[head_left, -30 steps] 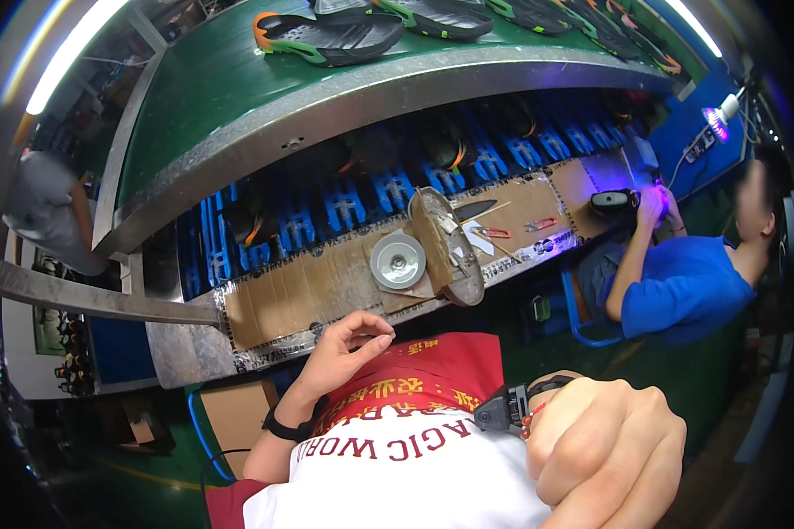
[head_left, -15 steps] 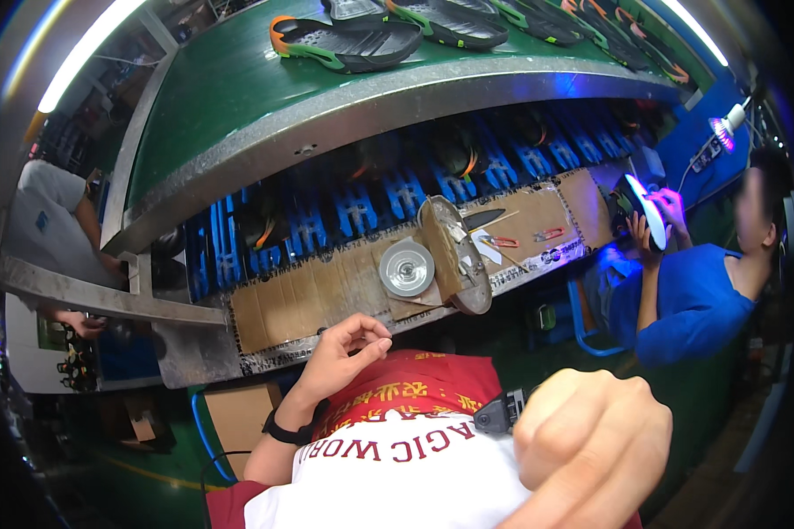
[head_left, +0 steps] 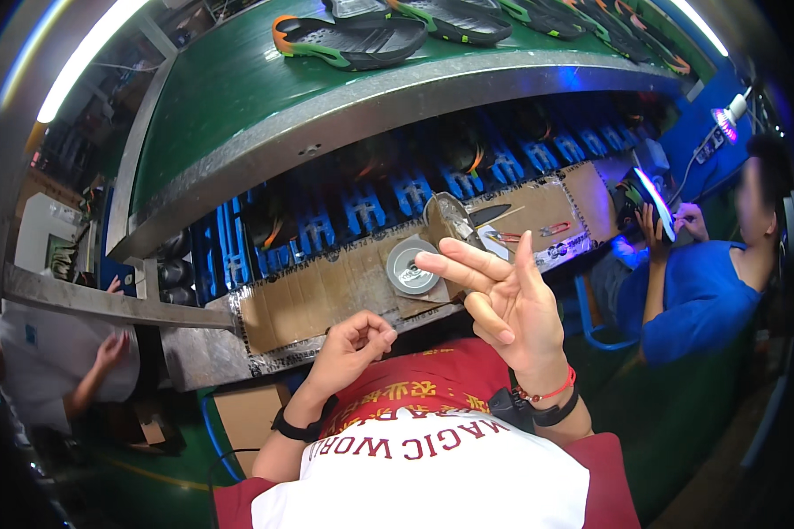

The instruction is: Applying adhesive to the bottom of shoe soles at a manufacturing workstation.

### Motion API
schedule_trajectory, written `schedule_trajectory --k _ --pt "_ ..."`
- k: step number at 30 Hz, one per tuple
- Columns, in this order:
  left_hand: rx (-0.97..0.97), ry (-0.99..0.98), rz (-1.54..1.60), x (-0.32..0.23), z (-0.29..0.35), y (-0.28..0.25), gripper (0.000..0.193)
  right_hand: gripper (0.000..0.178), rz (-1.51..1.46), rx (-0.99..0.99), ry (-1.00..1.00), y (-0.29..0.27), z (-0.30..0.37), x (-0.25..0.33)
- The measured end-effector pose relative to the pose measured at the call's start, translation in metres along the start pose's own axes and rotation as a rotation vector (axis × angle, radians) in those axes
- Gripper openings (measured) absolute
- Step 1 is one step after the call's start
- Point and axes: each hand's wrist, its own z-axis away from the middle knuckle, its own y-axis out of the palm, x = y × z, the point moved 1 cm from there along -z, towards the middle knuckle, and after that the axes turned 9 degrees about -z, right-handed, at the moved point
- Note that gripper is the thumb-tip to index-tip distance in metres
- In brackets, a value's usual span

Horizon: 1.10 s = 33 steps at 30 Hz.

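My right hand (head_left: 516, 309) is raised over the near edge of the bench, its index and middle fingers stretched out and the others partly bent. Nothing is held in it. Behind its fingertips lies a round grey dish (head_left: 410, 271) with a lighter centre, and beside that stands a curved grey-brown piece (head_left: 447, 212), partly hidden by the hand. My left hand (head_left: 355, 351) hovers in front of the bench edge, fingers loosely curled in with the thumb close to them. No object shows in it.
Flattened cardboard (head_left: 295, 309) covers the bench; red-handled tools (head_left: 551, 229) and a dark blade-like piece (head_left: 490, 213) lie on it. Blue racks (head_left: 362, 207) stand behind. Shoe soles (head_left: 353, 42) rest on the green upper shelf. At right, a person (head_left: 697, 300) holds a shoe (head_left: 653, 201).
My right hand has gone from a closed fist near the camera to open fingers over the bench edge. My left hand barely moved. The person at left has moved nearer.
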Motion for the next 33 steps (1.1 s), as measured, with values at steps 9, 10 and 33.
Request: schedule_trajectory --k 9,10,33 --pt "0.088 0.027 -0.002 0.002 -0.011 0.002 0.013 0.077 -0.096 0.004 -0.002 -0.011 0.012 -0.005" --pt "0.102 0.018 -0.007 0.001 -0.013 0.002 0.012 0.074 -0.101 -0.009 -0.010 -0.012 0.015 -0.004" --pt "0.369 -0.085 -0.171 0.008 -0.048 0.025 0.013 0.039 0.093 -0.725 -0.547 -0.168 0.092 -0.028"
